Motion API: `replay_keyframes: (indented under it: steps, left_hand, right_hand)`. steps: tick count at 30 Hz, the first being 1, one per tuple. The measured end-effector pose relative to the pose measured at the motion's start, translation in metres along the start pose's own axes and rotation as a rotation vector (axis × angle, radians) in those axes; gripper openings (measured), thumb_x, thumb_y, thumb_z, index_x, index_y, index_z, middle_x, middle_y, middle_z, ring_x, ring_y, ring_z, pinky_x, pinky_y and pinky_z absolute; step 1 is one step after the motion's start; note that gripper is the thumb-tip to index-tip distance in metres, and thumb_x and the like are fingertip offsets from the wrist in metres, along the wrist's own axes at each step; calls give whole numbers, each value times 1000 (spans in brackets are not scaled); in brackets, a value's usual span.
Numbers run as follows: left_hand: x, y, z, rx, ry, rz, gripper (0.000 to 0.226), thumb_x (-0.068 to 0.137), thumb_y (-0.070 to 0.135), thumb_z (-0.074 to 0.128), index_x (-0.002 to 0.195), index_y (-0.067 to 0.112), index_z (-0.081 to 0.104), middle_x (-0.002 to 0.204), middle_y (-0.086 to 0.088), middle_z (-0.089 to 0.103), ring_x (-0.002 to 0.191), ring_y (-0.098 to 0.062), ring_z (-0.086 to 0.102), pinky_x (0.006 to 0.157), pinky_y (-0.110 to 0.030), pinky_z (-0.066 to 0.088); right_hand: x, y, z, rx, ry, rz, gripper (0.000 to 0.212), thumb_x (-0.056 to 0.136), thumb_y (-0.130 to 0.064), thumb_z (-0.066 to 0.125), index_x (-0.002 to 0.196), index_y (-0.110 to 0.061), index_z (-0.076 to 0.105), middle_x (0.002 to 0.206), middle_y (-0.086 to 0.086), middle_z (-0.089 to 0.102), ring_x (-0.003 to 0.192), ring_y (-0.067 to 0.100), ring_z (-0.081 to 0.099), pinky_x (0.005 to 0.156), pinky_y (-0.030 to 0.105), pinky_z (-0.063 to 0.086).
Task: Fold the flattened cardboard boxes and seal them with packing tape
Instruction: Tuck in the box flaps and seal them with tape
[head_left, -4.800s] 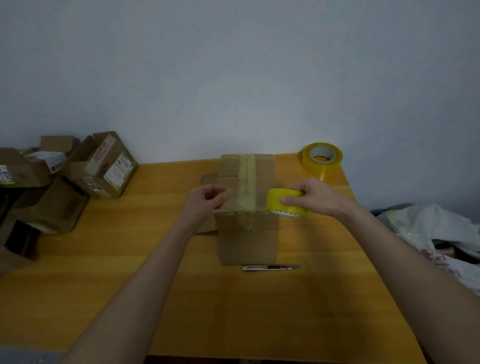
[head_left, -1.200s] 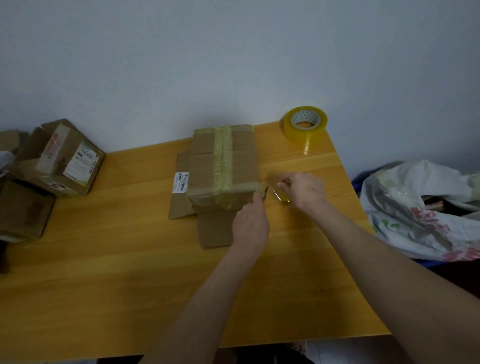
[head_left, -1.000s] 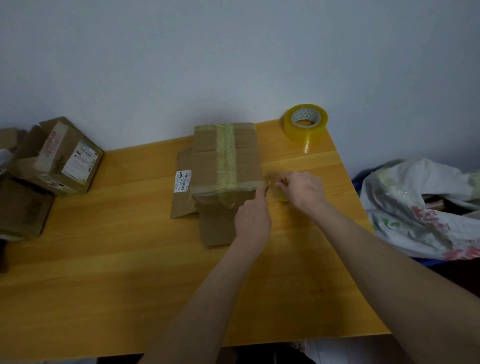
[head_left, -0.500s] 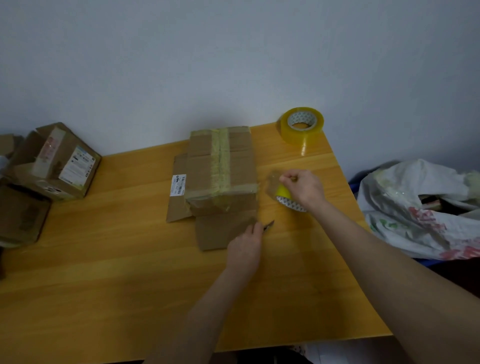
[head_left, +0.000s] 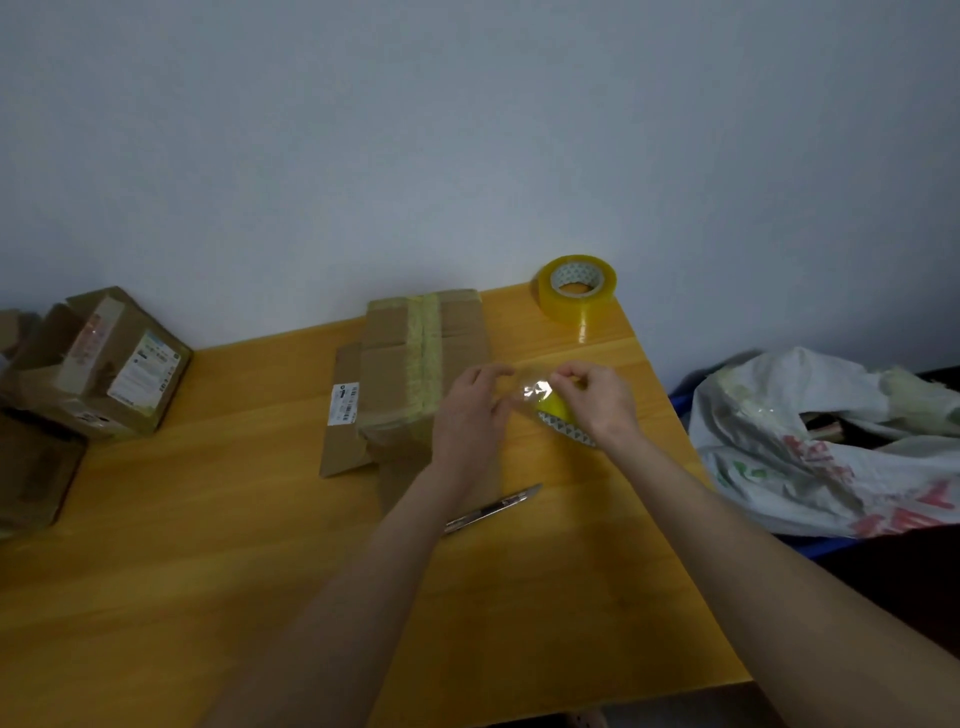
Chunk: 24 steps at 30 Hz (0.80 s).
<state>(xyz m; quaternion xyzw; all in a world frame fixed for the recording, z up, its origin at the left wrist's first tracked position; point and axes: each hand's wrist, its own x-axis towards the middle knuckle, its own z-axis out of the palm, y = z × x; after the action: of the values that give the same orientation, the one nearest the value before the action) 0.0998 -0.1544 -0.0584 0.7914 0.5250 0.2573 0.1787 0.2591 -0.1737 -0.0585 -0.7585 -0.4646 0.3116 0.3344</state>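
- The box (head_left: 421, 358) stood at the middle of the table (head_left: 208, 571), folded, with tape already down its top seam. That much looked done.
- Its near end looked partly taped. How well it was sealed could not be told.
- The right hand (head_left: 602, 402) gripped the roll (head_left: 558, 410) just right of the box, fingers curled round it.
- The left hand (head_left: 470, 410) seemed to pinch the free strip (head_left: 530, 388) pulled from that roll, so another length was probably being readied.
- Left to do, by the look of it: lay that strip, then fold and seal the flat card (head_left: 340, 436) lying under the box.
- Count: two rolls, one in hand and a spare roll (head_left: 576, 286) at the far right corner.
- One knife (head_left: 491, 509) lay near the box, held by no hand.
- One box in work; at least two side boxes (head_left: 104, 358) at the left edge, partly cut off.
- One bag (head_left: 810, 452) sat beyond the table's right edge.
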Motion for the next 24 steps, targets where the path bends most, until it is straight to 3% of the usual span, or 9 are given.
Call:
replay_keyframes:
  steps: [5, 9, 14, 17, 20, 24]
  left_hand:
    - [13, 29, -1, -335, -50, -153, 17, 85, 15, 68, 90, 21, 52, 80, 1, 67, 70, -11, 59, 65, -23, 46]
    - [19, 38, -4, -446, -50, -173, 20, 85, 6, 64, 83, 22, 53, 66, 1, 64, 63, -11, 56, 62, -21, 44]
    - [26, 47, -2, -363, -36, -76, 20, 85, 3, 62, 96, 16, 72, 72, -3, 66, 66, -12, 57, 64, -23, 44]
    - [23, 50, -2, -480, -19, -125, 22, 87, 4, 60, 90, 26, 60, 64, 1, 64, 60, -10, 58, 64, -27, 48]
    - [21, 56, -1, -527, -33, -118, 27, 89, 0, 55, 82, 26, 51, 60, 4, 60, 59, -11, 57, 63, -30, 48]
    - [22, 62, -3, -425, -83, -21, 23, 91, 2, 54, 90, 17, 72, 69, 7, 63, 63, -10, 56, 63, -32, 49]
  right_hand:
    - [-11, -6, -12, 40, 16, -57, 23, 94, -31, 59, 110, -18, 71, 111, 2, 69, 108, 20, 59, 80, 24, 39]
    - [-16, -2, -25, 88, -27, -77, 22, 89, -26, 65, 110, -21, 69, 112, -2, 66, 107, 14, 55, 82, 23, 39]
    - [-27, 1, -35, 186, -50, -119, 35, 89, -21, 66, 123, -16, 61, 111, -3, 63, 109, 17, 58, 95, 36, 48]
    - [-31, 2, -43, 202, -60, -69, 54, 90, -25, 66, 140, -18, 46, 123, 0, 52, 118, 15, 48, 99, 35, 45]
    - [-35, 4, -47, 225, -59, -56, 55, 91, -24, 64, 142, -17, 44, 137, 4, 50, 126, 18, 45, 100, 32, 43]
    - [-41, 5, -50, 264, -35, -52, 53, 92, -22, 64, 140, -17, 45, 138, 4, 50, 127, 18, 46, 100, 33, 44]
